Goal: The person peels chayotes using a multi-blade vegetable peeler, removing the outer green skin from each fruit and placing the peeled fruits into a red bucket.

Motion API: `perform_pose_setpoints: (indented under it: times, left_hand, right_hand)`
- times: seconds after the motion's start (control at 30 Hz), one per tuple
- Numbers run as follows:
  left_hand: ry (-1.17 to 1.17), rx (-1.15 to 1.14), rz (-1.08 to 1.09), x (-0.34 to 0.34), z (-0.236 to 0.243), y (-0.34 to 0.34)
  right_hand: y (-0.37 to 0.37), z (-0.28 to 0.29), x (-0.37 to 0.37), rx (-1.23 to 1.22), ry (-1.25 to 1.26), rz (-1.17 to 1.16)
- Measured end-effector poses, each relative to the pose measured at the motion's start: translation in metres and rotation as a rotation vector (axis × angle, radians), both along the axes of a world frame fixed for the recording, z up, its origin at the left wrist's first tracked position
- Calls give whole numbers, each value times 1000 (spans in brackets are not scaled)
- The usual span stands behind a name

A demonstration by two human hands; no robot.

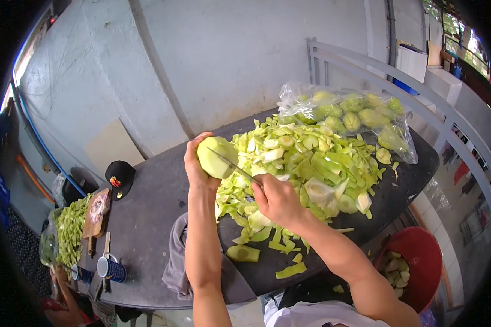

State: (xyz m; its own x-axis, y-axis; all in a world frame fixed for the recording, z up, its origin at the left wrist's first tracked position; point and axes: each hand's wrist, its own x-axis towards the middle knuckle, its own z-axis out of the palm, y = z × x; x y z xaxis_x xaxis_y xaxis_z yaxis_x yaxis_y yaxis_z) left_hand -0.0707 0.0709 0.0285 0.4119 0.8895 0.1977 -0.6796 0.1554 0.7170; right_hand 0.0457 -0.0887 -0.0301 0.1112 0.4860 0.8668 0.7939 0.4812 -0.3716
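My left hand [196, 169] grips a peeled pale-green fruit [217, 153] above the dark table [147, 229]. My right hand [275, 199] is closed on a knife [243, 172], its blade against the fruit. Behind and below lies a large heap of green peels and trimmings [327, 174], with stray strips near the front edge. A clear bag [360, 117] of whole green fruit lies at the back right. A grey cloth [174, 272] rests beside my left forearm.
At left are a black cap [120, 180], cutting board [98, 212], mugs [111, 268], a green heap [71, 234] and another person's hand [60, 275]. A red bucket [423, 256] of pale pieces stands below right. A wall [229, 54] backs the table; a railing [447, 122] runs at right.
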Motion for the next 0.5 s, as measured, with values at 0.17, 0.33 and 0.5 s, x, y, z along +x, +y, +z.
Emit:
perform_pose_setpoints:
  times: [0.17, 0.33, 0.5]
  left_hand:
    - [-64, -48, -41, 4, -1, -7]
    - [27, -50, 90, 5, 11, -20]
    - [36, -3, 70, -1, 10, -14]
  right_hand:
    - [-1, 5, -6, 83, -20, -42]
    - [-5, 8, -4, 35, 46, -23]
    - [-12, 19, -3, -58, 71, 28]
